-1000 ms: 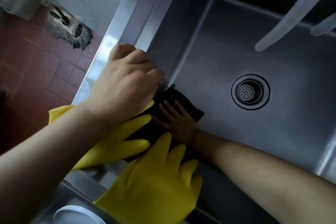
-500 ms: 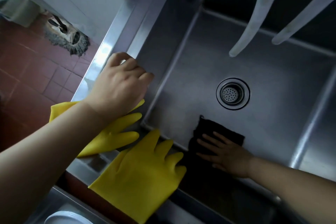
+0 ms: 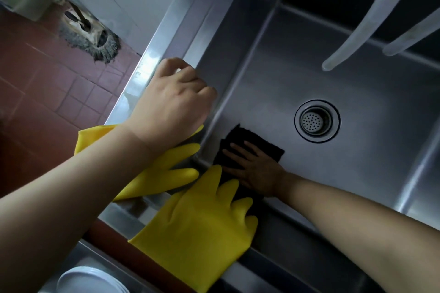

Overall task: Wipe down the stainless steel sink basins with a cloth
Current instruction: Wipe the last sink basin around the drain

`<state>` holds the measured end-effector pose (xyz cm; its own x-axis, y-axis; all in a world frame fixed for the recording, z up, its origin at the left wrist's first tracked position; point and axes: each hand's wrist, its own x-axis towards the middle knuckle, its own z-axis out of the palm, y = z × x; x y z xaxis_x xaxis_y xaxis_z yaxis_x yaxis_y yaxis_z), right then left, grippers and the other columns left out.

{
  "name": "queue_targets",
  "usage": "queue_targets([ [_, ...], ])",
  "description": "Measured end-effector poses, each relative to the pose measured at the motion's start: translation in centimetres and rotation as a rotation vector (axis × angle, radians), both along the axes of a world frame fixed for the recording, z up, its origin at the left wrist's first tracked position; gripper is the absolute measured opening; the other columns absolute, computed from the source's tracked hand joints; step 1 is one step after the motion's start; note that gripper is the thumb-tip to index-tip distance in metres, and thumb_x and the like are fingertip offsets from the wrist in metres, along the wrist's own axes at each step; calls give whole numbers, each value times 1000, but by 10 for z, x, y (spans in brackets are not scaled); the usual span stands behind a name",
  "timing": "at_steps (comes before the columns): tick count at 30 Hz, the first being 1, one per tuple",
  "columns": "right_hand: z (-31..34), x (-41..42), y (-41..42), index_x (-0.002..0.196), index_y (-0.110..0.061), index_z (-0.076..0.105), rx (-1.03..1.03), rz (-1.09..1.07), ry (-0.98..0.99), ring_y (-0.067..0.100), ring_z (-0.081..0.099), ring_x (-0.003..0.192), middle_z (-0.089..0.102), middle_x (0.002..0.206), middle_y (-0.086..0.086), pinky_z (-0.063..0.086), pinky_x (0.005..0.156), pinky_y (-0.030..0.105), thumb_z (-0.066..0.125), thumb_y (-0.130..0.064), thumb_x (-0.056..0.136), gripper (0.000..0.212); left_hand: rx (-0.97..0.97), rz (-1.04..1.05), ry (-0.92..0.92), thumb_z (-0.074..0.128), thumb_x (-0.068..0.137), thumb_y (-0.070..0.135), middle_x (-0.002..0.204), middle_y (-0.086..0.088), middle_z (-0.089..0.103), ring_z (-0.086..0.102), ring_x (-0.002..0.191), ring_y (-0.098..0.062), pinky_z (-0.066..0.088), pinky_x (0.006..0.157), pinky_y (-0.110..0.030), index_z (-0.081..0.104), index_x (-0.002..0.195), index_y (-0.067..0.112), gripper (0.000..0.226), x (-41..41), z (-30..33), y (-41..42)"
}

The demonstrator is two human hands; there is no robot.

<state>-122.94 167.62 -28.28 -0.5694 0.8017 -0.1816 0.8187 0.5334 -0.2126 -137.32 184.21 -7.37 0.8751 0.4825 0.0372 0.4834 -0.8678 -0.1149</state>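
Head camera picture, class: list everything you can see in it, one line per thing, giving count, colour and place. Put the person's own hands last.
Sink basin: one, steel grey, fills the right of the picture.
Drain: one, metal, on the basin floor.
Cloth: one, black, flat on the basin floor near the front left corner.
Gloves: two, yellow, draped over the sink rim's front left corner.
Hoses: two, pale translucent, hanging over the basin, top right.
Mop head: one, grey, on the red tiled floor, upper left.
Plates: a white stack, bottom left.
Left hand: bare, fingers curled, resting on the left rim.
Right hand: bare, flat on the cloth.
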Motion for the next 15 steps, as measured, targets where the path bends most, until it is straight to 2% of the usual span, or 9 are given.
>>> queue_targets([
  [2,-1,-16,20,143,-34,37,10,8,-60,36,28,140,32,152,8,15,111,57,53,-49,92,55,0,-1,15,48,84,11,72,-1,66,61,82,-27,39,92,-38,69,82,15,21,0,0,0],
  [5,-1,-23,28,137,-34,48,5,-27,-78,33,39,134,43,146,8,31,107,54,58,-51,88,53,1,-16,25,48,84,12,73,-1,66,61,82,-28,39,92,-38,69,84,15,21,0,-1,-1],
  [8,-1,-16,10,135,-30,50,25,-19,-43,36,39,134,43,146,11,31,106,57,53,-42,90,47,9,-24,31,49,83,11,72,-2,66,61,81,-28,40,91,-38,69,83,14,20,0,1,-2],
  [10,0,-3,-13,134,-31,51,24,-46,-44,34,41,133,45,144,9,34,105,57,54,-45,88,49,25,-45,33,49,82,10,71,-2,65,61,79,-28,41,90,-38,68,82,14,20,1,2,-2],
  [12,0,18,-45,138,-32,47,-4,-52,-57,33,38,135,42,146,8,30,109,55,52,-47,89,51,62,-94,69,50,80,9,69,-2,64,60,76,-27,43,87,-38,68,81,15,19,1,3,-2],
  [15,-1,62,-105,144,-33,35,27,-66,-112,32,23,142,36,150,8,15,114,51,36,-48,93,53,135,-173,97,52,80,7,69,-2,62,58,72,-27,46,77,-38,67,82,15,17,2,3,-3],
])
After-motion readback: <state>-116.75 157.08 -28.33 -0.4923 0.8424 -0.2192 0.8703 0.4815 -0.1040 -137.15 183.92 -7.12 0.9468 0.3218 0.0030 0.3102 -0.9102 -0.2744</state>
